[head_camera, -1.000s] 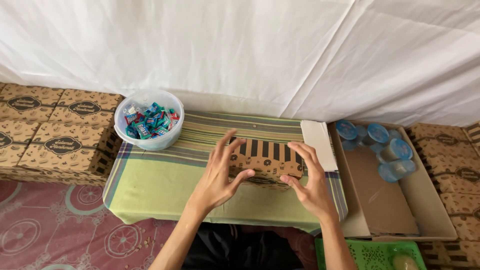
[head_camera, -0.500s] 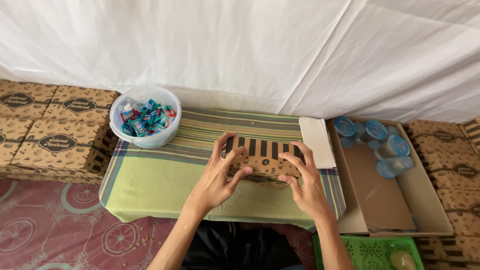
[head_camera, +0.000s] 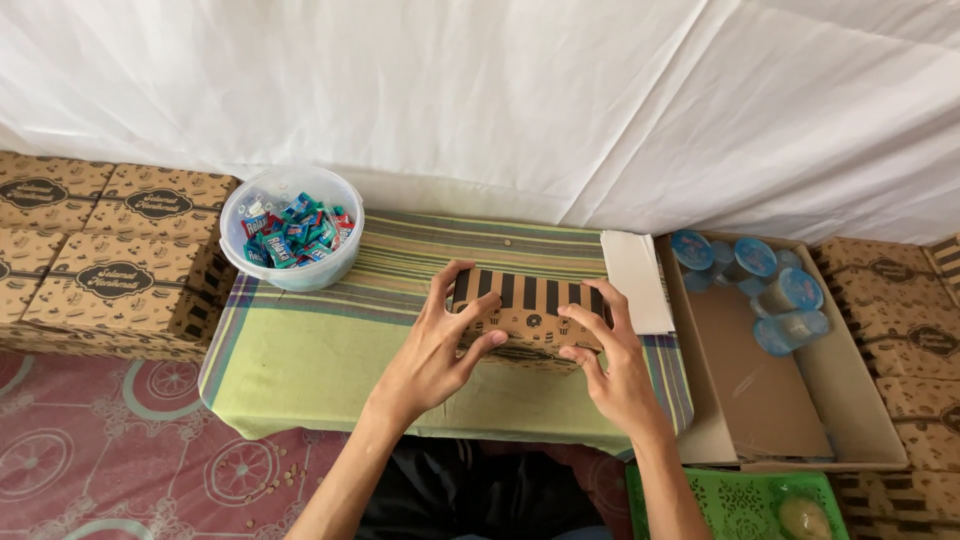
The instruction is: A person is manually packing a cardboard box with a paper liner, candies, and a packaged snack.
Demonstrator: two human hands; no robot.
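Observation:
A small brown cardboard box (head_camera: 528, 300) with black stripes on its top sits on a low table covered by a green striped cloth (head_camera: 320, 350). My left hand (head_camera: 440, 345) presses on the box's left end, fingers spread over its top and front. On the right end rests my right hand (head_camera: 612, 365), its fingers also on the lid. Both hands hold the box between them.
A clear tub of wrapped sweets (head_camera: 291, 238) stands at the table's back left. Stacked brown boxes (head_camera: 100, 260) lie left of it. An open carton (head_camera: 790, 380) with blue-lidded cups (head_camera: 790, 300) is on the right, with more boxes (head_camera: 915, 300) beyond. White sheet (head_camera: 638, 280); green basket (head_camera: 740, 505).
The hands have shifted slightly on the box, pressing its lid down; the box stays in the same place on the cloth. The camera view has tilted a little.

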